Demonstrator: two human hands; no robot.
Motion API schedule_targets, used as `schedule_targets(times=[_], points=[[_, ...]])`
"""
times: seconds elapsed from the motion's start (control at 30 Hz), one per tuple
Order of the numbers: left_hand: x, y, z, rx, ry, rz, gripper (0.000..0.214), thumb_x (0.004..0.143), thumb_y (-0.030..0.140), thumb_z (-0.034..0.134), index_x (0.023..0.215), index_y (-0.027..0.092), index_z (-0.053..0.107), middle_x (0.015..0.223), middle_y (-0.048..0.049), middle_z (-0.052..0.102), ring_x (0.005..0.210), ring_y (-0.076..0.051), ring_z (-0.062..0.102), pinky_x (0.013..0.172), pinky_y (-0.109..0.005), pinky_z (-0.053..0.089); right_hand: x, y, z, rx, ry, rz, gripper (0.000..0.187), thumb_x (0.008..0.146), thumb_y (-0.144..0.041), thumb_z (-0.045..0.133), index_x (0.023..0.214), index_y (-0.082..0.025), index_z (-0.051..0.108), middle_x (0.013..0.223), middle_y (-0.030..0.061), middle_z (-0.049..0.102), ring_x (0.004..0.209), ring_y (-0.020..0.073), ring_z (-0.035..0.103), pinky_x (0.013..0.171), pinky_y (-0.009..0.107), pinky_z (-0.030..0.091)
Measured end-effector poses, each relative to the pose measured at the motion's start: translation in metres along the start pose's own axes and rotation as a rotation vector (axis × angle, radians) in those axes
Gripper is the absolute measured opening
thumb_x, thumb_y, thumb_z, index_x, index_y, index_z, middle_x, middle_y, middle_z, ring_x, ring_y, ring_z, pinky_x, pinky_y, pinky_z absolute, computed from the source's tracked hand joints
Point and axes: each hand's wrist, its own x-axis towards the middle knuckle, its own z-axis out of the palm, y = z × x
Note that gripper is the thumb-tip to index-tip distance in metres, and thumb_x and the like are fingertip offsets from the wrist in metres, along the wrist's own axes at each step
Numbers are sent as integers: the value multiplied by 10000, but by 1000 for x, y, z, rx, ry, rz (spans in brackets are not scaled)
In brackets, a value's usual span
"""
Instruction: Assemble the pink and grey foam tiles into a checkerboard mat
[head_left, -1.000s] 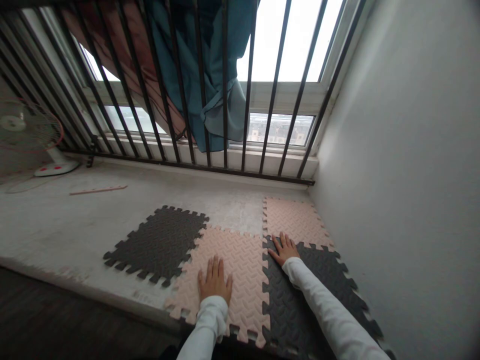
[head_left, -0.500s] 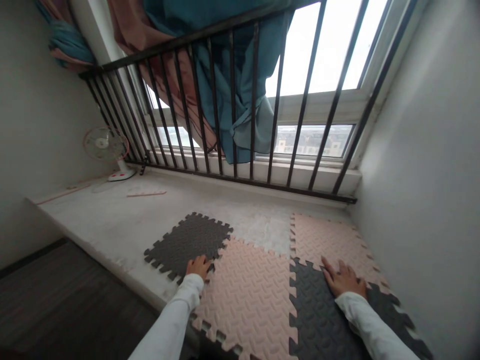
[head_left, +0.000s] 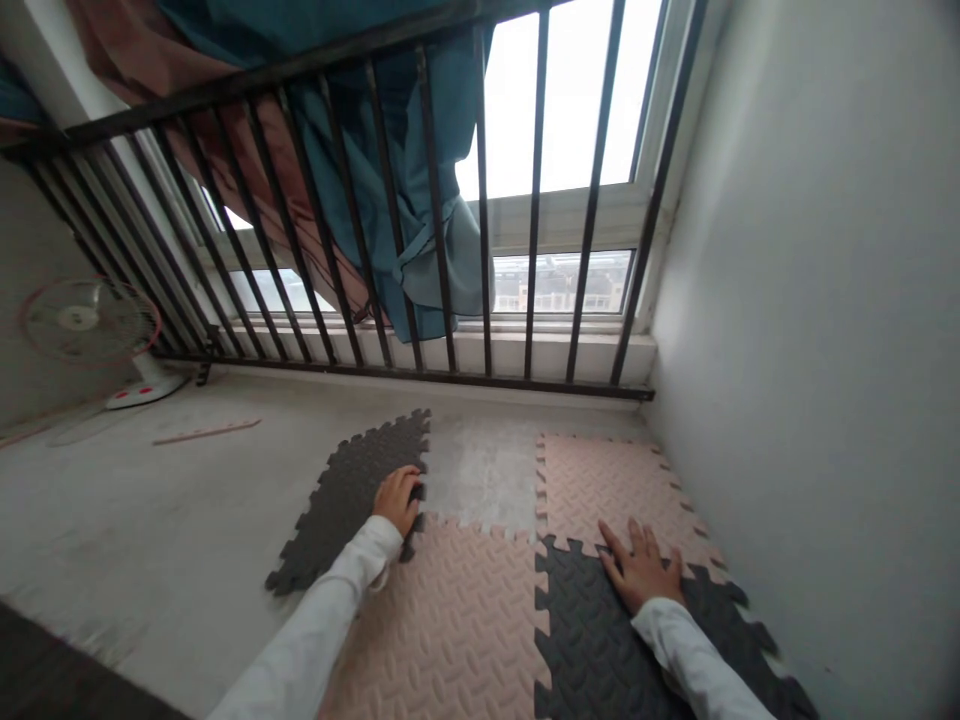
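Observation:
My left hand (head_left: 397, 498) has its fingers curled over the right edge of a loose dark grey foam mat tile (head_left: 349, 490), which lies turned on the ledge with its corner near the pink foam tile (head_left: 457, 610). My right hand (head_left: 641, 568) rests flat with fingers spread across the seam between the far pink tile (head_left: 607, 480) and the near dark grey tile (head_left: 600, 630). These two tiles meet along interlocking teeth. The thumb side of my left hand shows only in part.
A dark metal railing (head_left: 360, 368) runs along the back before the window, with teal and pink curtains (head_left: 345, 170) hanging behind it. A white wall (head_left: 810, 350) rises at the right. At the left stand a fan (head_left: 146, 380) and a thin pinkish strip (head_left: 206, 433). The ledge drops to dark floor (head_left: 52, 670).
My left hand has turned the loose dark tile and shifted it toward the bare patch beside the pink tiles. The view has swung right. My right hand stays flat on the tiles.

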Motion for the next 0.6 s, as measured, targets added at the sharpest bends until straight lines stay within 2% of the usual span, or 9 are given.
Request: schedule_targets(times=[0.13,0.23,0.3,0.4,0.6], points=[[32,104,47,-159,-59,-5,362,672,126,406,997,248,511,1283,-15,407,1172,-190,338,984,-524,234,0,2,2,19,17,-6,499,794,-538,244,1279,-424,216,1416,46,201,1287,256,134,976,561,76],[42,156,86,-212,-137,35,397,670,84,385,998,266,512,1286,4,417,1184,-193,331,977,-607,160,0,3,3,21,13,-12,506,788,-545,253,1278,-420,224,1416,47,201,1287,250,134,981,559,66],[47,173,106,-215,-152,41,411,672,66,368,1008,251,517,1288,-8,422,1188,-198,329,983,-614,128,0,3,3,21,14,-12,510,787,-550,249,1279,-418,221,1416,48,197,1288,245,128,983,560,62],[53,184,123,-212,-125,53,422,686,54,345,1031,224,522,1288,-35,427,1190,-208,324,991,-607,102,1,3,3,22,17,-12,515,788,-553,241,1283,-411,223,1418,50,186,1289,241,123,982,563,64],[52,194,127,-200,-185,62,445,688,65,388,1075,249,512,1320,-29,395,1204,-224,299,976,-642,55,5,4,6,24,26,-31,530,786,-559,234,1289,-393,228,1419,53,180,1288,238,130,981,567,71]])
